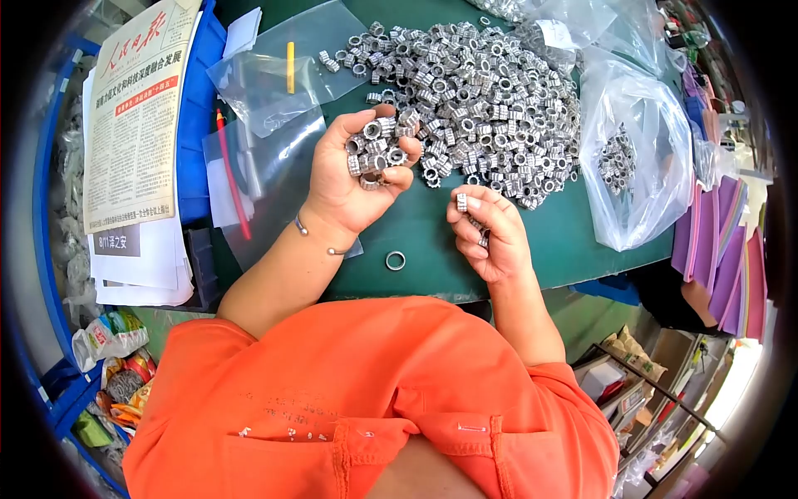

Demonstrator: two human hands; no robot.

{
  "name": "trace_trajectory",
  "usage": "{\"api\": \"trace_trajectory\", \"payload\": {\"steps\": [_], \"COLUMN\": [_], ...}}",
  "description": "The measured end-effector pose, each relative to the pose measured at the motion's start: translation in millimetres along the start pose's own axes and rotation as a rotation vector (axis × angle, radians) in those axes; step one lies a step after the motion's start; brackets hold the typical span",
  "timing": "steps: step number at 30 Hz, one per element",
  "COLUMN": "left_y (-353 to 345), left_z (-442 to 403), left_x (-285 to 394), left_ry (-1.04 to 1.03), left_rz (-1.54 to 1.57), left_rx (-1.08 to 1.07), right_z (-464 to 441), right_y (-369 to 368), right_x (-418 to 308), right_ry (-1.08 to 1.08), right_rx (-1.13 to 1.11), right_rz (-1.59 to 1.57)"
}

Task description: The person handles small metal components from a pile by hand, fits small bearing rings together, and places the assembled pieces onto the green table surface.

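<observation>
My left hand (345, 170) is cupped around several small silver metal rings (376, 148) with ridged outer sides, palm turned up. Closer to the middle, my right hand (495, 233) pinches one such ring (461, 202) between thumb and forefinger, and its curled fingers hold more of them. Beyond both hands spreads a large heap of the same ridged rings (499, 108). A single thinner, smooth-looking ring (395, 261) lies by itself on the green table (432, 229), between my forearms.
Right of the heap lies a clear plastic bag (636, 158) with small metal parts inside. On the left are flat plastic bags (278, 158), a red pen (233, 175), a yellow stick (290, 66) and a newspaper (133, 125) by a blue bin (193, 125).
</observation>
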State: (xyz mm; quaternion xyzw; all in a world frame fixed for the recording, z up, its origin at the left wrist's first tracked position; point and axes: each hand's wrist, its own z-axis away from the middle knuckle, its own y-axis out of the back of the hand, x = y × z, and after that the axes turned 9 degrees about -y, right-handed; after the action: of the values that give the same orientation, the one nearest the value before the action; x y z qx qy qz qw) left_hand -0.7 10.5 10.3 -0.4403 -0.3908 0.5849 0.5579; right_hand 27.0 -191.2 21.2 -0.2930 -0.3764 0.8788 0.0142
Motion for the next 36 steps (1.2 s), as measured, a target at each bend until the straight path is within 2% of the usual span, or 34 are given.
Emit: {"api": "trace_trajectory", "payload": {"steps": [12,14,15,17,25,27,31,33,35,36], "left_y": [17.6,16.6,16.6,16.8,15.3,15.2,16.1,16.6,16.0,15.0], "left_z": [-4.2,-4.4,-3.7,-3.0,0.4,1.2,0.8,0.6,0.7,1.2], "left_x": [-1.1,-1.2,-1.6,-0.1,5.2,6.6,7.0,7.1,6.5,6.0], "left_ry": [-0.02,-0.029,-0.028,-0.032,-0.028,-0.026,-0.03,-0.036,-0.036,-0.043], "left_rz": [0.022,0.019,0.015,0.02,0.027,0.026,0.02,0.018,0.021,0.014], "left_rx": [-0.033,-0.027,-0.016,-0.011,-0.024,-0.03,-0.032,-0.04,-0.023,-0.019], "right_z": [2.7,2.7,1.7,0.3,-1.5,-1.4,2.6,6.3,1.5,-0.9], "right_y": [11.2,6.0,6.0,6.7,2.2,3.7,3.4,9.4,11.8,10.1], "right_x": [-5.0,0.8,2.2,6.0,9.4,10.0,7.6,1.5,-1.2,-3.1], "right_ry": [-0.024,0.182,0.178,0.301,0.451,0.503,0.492,0.198,0.241,0.287], "right_rx": [0.001,0.159,0.156,0.151,0.17,0.194,0.207,-0.027,-0.199,-0.148], "right_rz": [0.003,0.237,0.24,0.341,0.459,0.584,0.623,0.048,-0.094,0.004]}}
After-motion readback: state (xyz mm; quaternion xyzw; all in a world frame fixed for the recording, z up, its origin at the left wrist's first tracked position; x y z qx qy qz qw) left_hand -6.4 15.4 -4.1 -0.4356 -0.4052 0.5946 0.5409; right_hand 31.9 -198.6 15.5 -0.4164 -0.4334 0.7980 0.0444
